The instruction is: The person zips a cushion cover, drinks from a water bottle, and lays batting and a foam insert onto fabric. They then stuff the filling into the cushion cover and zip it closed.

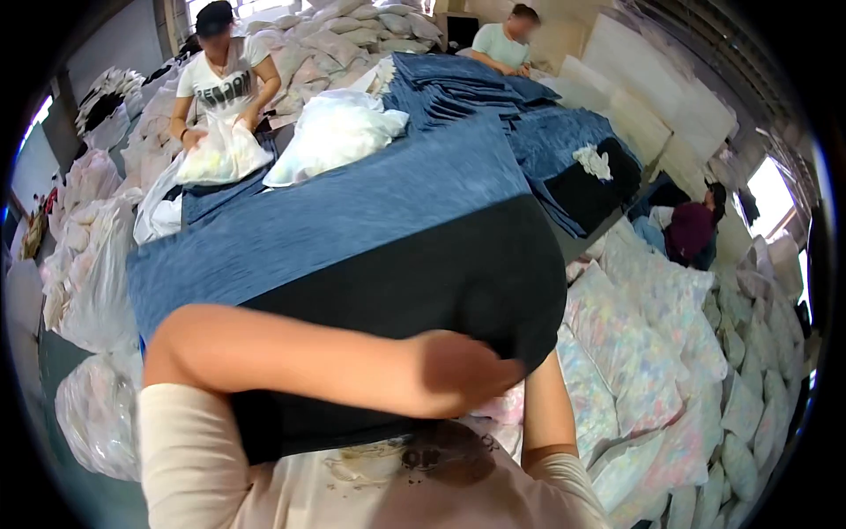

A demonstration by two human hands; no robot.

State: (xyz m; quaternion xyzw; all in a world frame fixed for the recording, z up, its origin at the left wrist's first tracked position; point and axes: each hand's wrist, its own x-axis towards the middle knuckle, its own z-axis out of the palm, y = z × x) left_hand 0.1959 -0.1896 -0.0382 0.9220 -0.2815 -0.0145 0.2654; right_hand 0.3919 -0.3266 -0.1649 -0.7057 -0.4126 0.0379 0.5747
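A large dark cloth (397, 291) spreads in front of my body, its lower part close to my shirt. Behind it lies a wide piece of blue fabric (352, 198). My left arm reaches across the dark cloth, and my left hand (463, 375) is near the cloth's lower right edge. Motion blur smears its fingers, so what they hold, if anything, cannot be made out. The forearm of my right arm rises at the cloth's right edge; the cloth hides my right hand.
Folded blue fabric (449, 88) is stacked at the back. A person (225, 84) handles a white bag (225, 157) at the back left; another person (504, 44) stands behind the stack. Bulging sacks (630, 326) fill the right. Clear plastic bags (97, 414) sit at the left.
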